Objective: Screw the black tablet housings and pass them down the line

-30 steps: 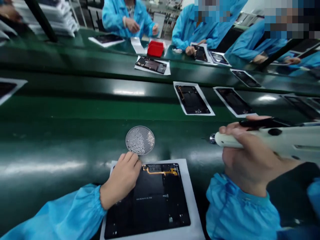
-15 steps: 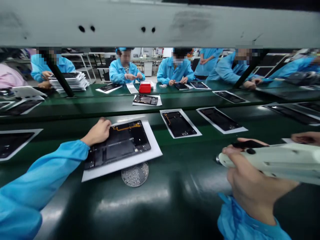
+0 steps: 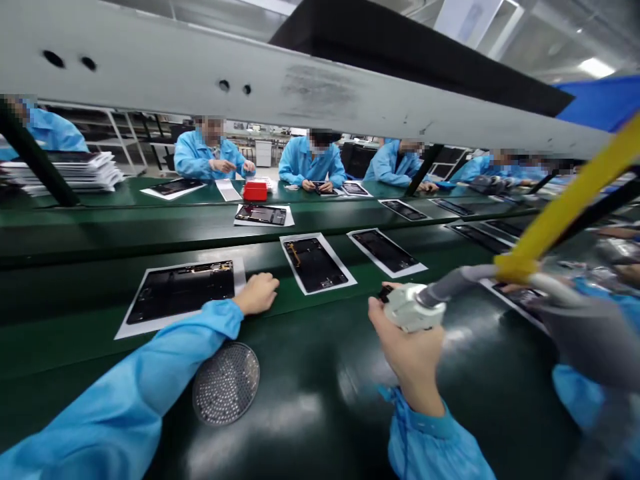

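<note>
My left hand (image 3: 257, 293) hovers with loosely bent fingers and nothing visible in it, between two tablet housings. Close to its wrist is a black tablet housing (image 3: 183, 293) on a white sheet; a gold-coloured flex strip runs along its top edge. Beyond the fingertips, another black tablet housing (image 3: 317, 263) with an orange flex cable rests on its own sheet. My right hand (image 3: 410, 353) is wrapped round a pale electric screwdriver (image 3: 413, 308), whose grey cable end points toward me; its tip is hidden. Under my left forearm, a round perforated metal dish (image 3: 227, 383) is partly covered.
A further tablet housing (image 3: 385, 250) lies to the right on the green bench (image 3: 310, 400). A yellow strap (image 3: 565, 207) ties the grey cable (image 3: 465, 277). Co-workers in blue sit opposite, near a red box (image 3: 255, 191) and a stack of sheets (image 3: 65, 170). A grey beam (image 3: 320, 90) crosses above.
My left hand has let go of the tablet housing, which now lies farther back and left, and moved right. My right hand has turned the screwdriver to point away. The view has tilted and shifted right.
</note>
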